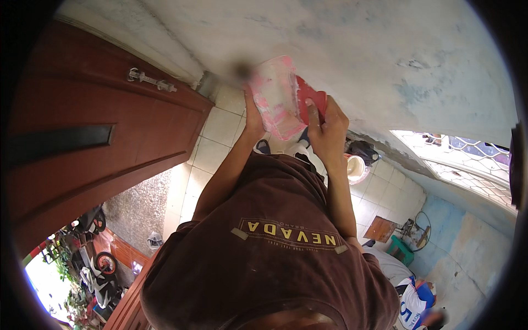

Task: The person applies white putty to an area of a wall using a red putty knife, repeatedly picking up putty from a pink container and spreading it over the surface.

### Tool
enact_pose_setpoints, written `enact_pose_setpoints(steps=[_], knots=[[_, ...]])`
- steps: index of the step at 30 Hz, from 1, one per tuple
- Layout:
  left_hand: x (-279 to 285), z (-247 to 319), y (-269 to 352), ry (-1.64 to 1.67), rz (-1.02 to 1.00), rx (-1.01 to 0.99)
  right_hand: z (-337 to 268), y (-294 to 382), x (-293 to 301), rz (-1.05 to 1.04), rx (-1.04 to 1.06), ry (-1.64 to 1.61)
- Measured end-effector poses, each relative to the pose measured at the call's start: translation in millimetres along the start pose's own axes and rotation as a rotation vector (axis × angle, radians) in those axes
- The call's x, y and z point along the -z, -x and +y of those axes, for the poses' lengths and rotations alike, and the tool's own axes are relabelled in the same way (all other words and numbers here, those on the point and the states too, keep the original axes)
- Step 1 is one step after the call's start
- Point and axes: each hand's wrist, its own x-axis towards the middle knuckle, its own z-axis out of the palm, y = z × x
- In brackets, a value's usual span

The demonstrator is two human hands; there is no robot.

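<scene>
My left hand (255,117) holds a plastic tub (274,95) from its left side; the tub is smeared with pink and whitish paste. In my right hand (330,123) is a flat red scraper (309,99), the thumb lying on its face. The scraper's whitish, paste-edged side meets the tub's right rim. Both are held up in front of the patchy plastered wall (350,49). Part of my left hand's fingers is hidden behind the tub.
A brown wooden door (95,99) stands at left. On the tiled floor, right of my feet, are a bucket (355,168) and a black plastic bag (363,152). A grille window (466,156), a green stool (400,251) and another person (412,297) are at right.
</scene>
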Motion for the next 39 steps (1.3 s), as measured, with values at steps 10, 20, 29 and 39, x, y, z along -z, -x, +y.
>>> enact_pose_setpoints(steps=[10,20,29,39], knots=[[-19.0,-1.7,16.8,0.058,-0.063,-0.037,-20.2,-2.3,28.5,0.085,-0.015,0.016],[-15.8,-0.5,25.2,0.153,-0.071,-0.066,-4.9,-15.4,-6.3,-0.119,-0.056,0.189],[-26.7,-10.0,33.4,0.083,-0.007,-0.06,10.6,-7.4,-36.9,-0.09,-0.038,0.235],[-14.2,-12.2,35.6,0.13,-0.032,-0.075,6.8,-7.5,-18.9,-0.099,-0.03,0.162]])
